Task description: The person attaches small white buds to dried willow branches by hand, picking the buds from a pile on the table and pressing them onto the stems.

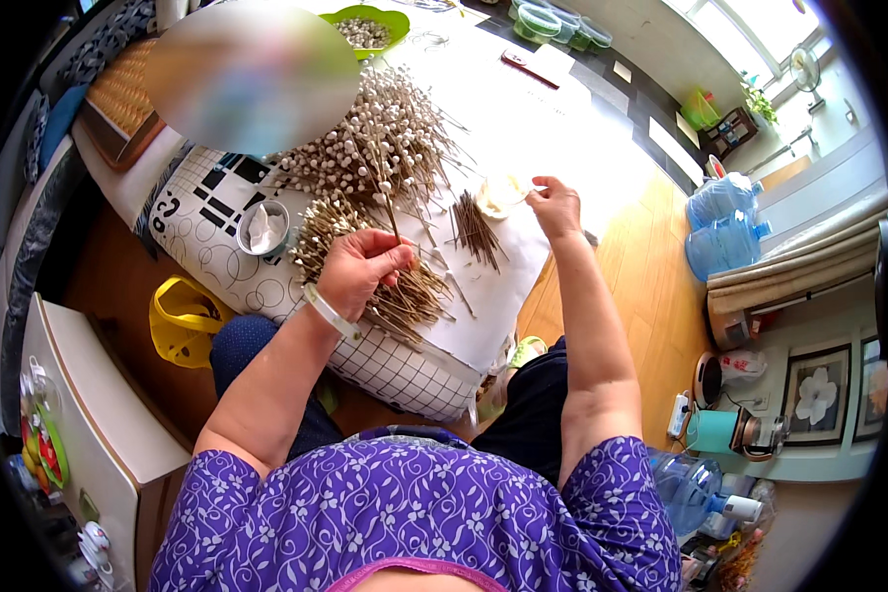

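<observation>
My left hand [358,270] pinches a thin brown stem with white buds [386,189], held upright over the table. Beneath it lies a bundle of cut budded stems [331,235]. A larger heap of white-budded stems [365,133] spreads behind. Off to the right, my right hand [556,207] is closed, thumb and fingertips together, beside a cream-coloured round item [501,195]; what the fingers pinch is too small to make out. Short bare brown sticks [476,232] lie in a small pile between my hands.
A small white tub [263,228] with something white inside stands left of the stems. At the back is a green tray [363,30] of loose buds. A yellow bag [185,321] sits lower left. A blurred oval hides part of the far left.
</observation>
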`<control>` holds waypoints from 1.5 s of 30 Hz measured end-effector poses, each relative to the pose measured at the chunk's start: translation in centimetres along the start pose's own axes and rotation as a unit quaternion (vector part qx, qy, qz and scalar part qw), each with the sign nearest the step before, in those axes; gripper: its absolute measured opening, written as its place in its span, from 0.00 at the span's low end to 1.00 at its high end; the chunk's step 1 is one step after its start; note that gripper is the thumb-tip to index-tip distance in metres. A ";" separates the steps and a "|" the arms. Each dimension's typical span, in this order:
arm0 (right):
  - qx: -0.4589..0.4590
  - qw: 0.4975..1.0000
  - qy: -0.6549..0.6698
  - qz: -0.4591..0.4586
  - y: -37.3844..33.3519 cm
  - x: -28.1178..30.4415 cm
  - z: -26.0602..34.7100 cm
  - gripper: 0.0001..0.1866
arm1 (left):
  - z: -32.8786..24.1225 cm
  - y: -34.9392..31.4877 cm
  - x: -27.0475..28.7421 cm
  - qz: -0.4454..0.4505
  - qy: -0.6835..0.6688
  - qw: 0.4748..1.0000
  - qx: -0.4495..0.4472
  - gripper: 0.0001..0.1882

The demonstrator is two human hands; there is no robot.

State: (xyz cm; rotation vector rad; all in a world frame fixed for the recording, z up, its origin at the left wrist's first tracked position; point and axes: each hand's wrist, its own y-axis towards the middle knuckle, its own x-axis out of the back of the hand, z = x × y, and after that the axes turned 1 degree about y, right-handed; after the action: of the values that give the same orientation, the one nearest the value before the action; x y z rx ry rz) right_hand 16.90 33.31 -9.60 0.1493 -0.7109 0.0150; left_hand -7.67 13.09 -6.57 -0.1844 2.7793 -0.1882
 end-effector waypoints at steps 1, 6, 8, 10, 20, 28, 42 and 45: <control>0.027 0.999 0.017 -0.026 -0.4 0.1 -0.4 0.14 | 0.2 0.0 0.2 -0.006 -0.003 1.000 0.000 0.04; 0.031 0.968 0.246 -0.030 -7.5 2.7 3.7 0.06 | 0.4 0.2 0.8 -0.013 -0.012 1.000 0.002 0.04; 0.125 0.963 0.237 0.021 -11.9 2.1 6.0 0.04 | 0.4 0.2 0.6 -0.015 -0.014 1.000 0.011 0.04; 0.201 0.959 0.184 0.081 -15.6 0.6 8.0 0.02 | 0.6 0.2 0.5 -0.020 -0.026 0.999 0.006 0.04; 0.260 0.955 0.081 0.114 -17.0 -1.1 9.7 0.01 | 0.3 0.3 -0.2 -0.021 -0.044 0.999 0.006 0.04; 0.263 0.956 0.071 0.113 -16.5 -1.4 9.8 0.02 | 0.4 0.5 -0.4 -0.026 -0.050 0.998 0.000 0.03; 0.251 0.954 0.088 0.135 -16.2 -1.9 9.1 0.01 | 0.7 0.6 -0.4 -0.017 -0.055 0.998 0.005 0.03; 0.212 0.962 0.106 0.139 -16.2 -2.0 8.8 0.01 | 0.8 0.8 -0.3 -0.016 -0.054 0.998 0.006 0.03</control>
State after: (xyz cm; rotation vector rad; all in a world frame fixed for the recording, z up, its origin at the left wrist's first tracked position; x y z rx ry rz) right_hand 10.75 16.07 -6.42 0.4515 -0.5019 0.4487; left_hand -7.22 13.84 -7.30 -0.2293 2.6694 -0.1982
